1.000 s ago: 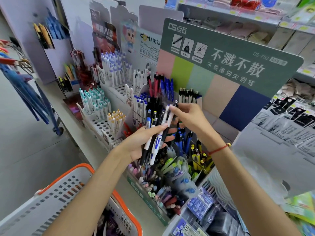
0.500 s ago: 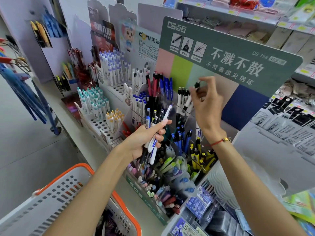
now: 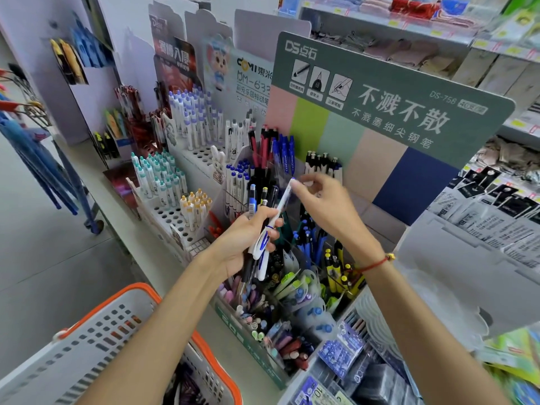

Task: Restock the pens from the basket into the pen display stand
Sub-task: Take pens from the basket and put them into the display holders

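Orange-rimmed white plastic basket (image 3: pixel 96 343): lower left, nearest, contents mostly hidden.
Left hand (image 3: pixel 248 244): grip closed round a bundle of pens (image 3: pixel 261 229), upright.
Right hand (image 3: pixel 327 206): fingertips pinch the top of 1 white-and-blue pen (image 3: pixel 282 204) in that bundle.
Green cardboard pen display stand (image 3: pixel 380 118): behind, slots crowded.
Risk: pulling 1 pen may loosen the bundle, so others could slip into wrong compartments.

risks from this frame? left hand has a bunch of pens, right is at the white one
1. The left hand grips a loose bundle of pens; as the right hand draws out the white pen by its tip, the others may slip and drop.
2. The right forearm hangs over the crowded yellow pens; it could knock them.
3. The white-and-black pens sit just behind the fingers and could be bumped.
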A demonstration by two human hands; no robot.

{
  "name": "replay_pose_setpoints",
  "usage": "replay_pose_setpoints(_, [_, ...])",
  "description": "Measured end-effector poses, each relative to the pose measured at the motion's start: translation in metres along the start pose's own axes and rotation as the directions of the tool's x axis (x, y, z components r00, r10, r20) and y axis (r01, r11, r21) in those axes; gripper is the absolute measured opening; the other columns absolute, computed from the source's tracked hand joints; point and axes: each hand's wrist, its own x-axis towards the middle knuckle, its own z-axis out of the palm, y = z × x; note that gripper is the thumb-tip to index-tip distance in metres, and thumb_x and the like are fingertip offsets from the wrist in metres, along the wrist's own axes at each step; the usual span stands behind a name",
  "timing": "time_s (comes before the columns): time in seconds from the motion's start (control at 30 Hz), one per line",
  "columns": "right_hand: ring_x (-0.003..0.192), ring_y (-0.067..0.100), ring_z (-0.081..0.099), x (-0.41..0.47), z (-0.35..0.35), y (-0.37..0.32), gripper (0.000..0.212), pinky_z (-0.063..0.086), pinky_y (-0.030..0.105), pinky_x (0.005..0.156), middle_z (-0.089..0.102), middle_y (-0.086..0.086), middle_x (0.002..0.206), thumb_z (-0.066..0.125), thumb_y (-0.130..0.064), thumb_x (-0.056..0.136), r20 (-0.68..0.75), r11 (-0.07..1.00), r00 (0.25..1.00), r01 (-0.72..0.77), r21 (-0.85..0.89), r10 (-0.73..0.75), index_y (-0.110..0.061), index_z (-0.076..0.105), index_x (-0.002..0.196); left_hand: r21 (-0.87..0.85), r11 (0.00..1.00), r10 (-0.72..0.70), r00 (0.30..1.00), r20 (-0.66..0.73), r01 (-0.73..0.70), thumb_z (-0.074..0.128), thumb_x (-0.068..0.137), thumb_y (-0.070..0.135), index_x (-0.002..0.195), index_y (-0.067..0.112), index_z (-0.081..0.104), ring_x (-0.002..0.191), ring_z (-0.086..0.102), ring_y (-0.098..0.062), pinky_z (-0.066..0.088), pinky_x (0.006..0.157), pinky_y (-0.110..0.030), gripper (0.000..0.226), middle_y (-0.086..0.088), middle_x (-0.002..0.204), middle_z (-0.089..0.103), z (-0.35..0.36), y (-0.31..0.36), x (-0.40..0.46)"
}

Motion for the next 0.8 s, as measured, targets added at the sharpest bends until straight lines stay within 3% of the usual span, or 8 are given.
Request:
replay_pose_setpoints(0.1, [0.053, 0.004, 0.055, -0.003, 0.005, 0.003, 0.034, 0.042, 0.017, 0.046, 0.067, 0.007, 0.092, 0.057, -0.024, 0.097, 0.1, 0.949, 0.99, -0.127, 0.288, 0.102, -0.007, 0.055, 0.126, 0.045, 0.999, -0.006, 1.0, 0.004, 0.006, 0.052, 0.099, 0.025, 0.097, 0.011, 0.064, 0.057, 0.06, -0.005, 0.047, 0.05, -0.018, 0.019, 0.005, 0.072, 0.067, 0.003, 0.0, -0.003])
replay_pose_setpoints(0.27, [0.074, 0.01, 0.066, -0.005, -0.005, 0.0, 0.019, 0.054, 0.018, 0.061, 0.071, 0.004, 0.091, 0.058, -0.008, 0.095, 0.145, 0.75, 0.98, -0.197, 0.632, 0.135, -0.007, 0.052, 0.113, 0.084, 0.996, 0.026, 1.0, -0.002, -0.026, 0.053, 0.098, 0.03, 0.104, 0.018, 0.068, 0.076, 0.071, -0.006, 0.054, 0.059, -0.019, 0.02, 0.005, 0.094, 0.076, 0.002, 0.002, -0.008])
replay_pose_setpoints(0.33, [0.079, 0.017, 0.069, -0.005, -0.004, -0.002, 0.023, 0.056, 0.02, 0.064, 0.071, 0.009, 0.092, 0.058, -0.004, 0.095, 0.089, 0.707, 0.986, -0.162, 0.689, 0.14, -0.006, 0.05, 0.116, 0.034, 0.999, 0.018, 1.0, -0.02, -0.017, 0.053, 0.098, 0.029, 0.106, 0.016, 0.068, 0.076, 0.071, -0.007, 0.054, 0.057, -0.019, 0.021, 0.002, 0.095, 0.076, 0.001, 0.002, -0.007])
replay_pose_setpoints(0.43, [0.081, 0.016, 0.07, -0.002, -0.007, -0.003, 0.02, 0.056, 0.02, 0.067, 0.07, 0.008, 0.094, 0.057, -0.002, 0.095, -0.164, 0.677, 0.963, -0.024, 0.735, 0.212, -0.007, 0.05, 0.113, -0.094, 0.995, 0.009, 0.998, -0.061, -0.014, 0.052, 0.099, 0.026, 0.111, 0.015, 0.065, 0.078, 0.073, -0.01, 0.056, 0.059, -0.02, 0.021, -0.001, 0.097, 0.076, -0.004, 0.003, -0.006])
replay_pose_setpoints(0.5, [0.083, 0.015, 0.07, 0.002, -0.015, -0.001, 0.019, 0.056, 0.021, 0.067, 0.068, 0.012, 0.1, 0.058, 0.0, 0.094, -0.346, 0.662, 0.903, 0.098, 0.743, 0.255, -0.009, 0.05, 0.108, -0.158, 0.987, 0.016, 0.994, -0.111, -0.033, 0.053, 0.099, 0.026, 0.114, 0.015, 0.062, 0.078, 0.073, -0.011, 0.057, 0.059, -0.02, 0.021, -0.002, 0.098, 0.076, -0.01, 0.004, -0.006])
replay_pose_setpoints(0.6, [0.094, 0.019, 0.069, 0.006, -0.029, 0.007, 0.019, 0.058, 0.028, 0.069, 0.065, 0.014, 0.104, 0.06, -0.003, 0.093, -0.562, 0.754, 0.803, 0.241, 0.611, 0.199, -0.013, 0.052, 0.107, -0.189, 0.981, 0.019, 0.99, -0.142, -0.046, 0.055, 0.098, 0.025, 0.114, 0.016, 0.062, 0.074, 0.072, -0.01, 0.057, 0.058, -0.02, 0.02, -0.003, 0.098, 0.076, -0.015, 0.006, -0.006])
replay_pose_setpoints(0.7, [0.091, 0.018, 0.068, 0.005, -0.036, 0.013, 0.02, 0.057, 0.049, 0.078, 0.062, 0.0, 0.095, 0.062, -0.01, 0.092, -0.659, 0.837, 0.744, 0.287, 0.467, 0.113, -0.019, 0.054, 0.108, -0.155, 0.988, 0.008, 0.992, -0.125, -0.028, 0.057, 0.097, 0.026, 0.113, 0.017, 0.064, 0.07, 0.071, -0.007, 0.055, 0.055, -0.02, 0.019, 0.0, 0.094, 0.076, -0.011, 0.006, -0.004])
replay_pose_setpoints(0.8, [0.086, 0.016, 0.067, -0.004, -0.041, 0.016, 0.021, 0.057, 0.048, 0.076, 0.065, 0.004, 0.096, 0.061, -0.016, 0.093, -0.757, 0.876, 0.654, 0.362, 0.319, 0.005, -0.019, 0.054, 0.112, -0.122, 0.993, -0.004, 0.996, -0.086, -0.006, 0.058, 0.096, 0.027, 0.11, 0.018, 0.065, 0.067, 0.069, -0.006, 0.054, 0.054, -0.02, 0.018, 0.002, 0.089, 0.076, 0.001, 0.005, 0.001])
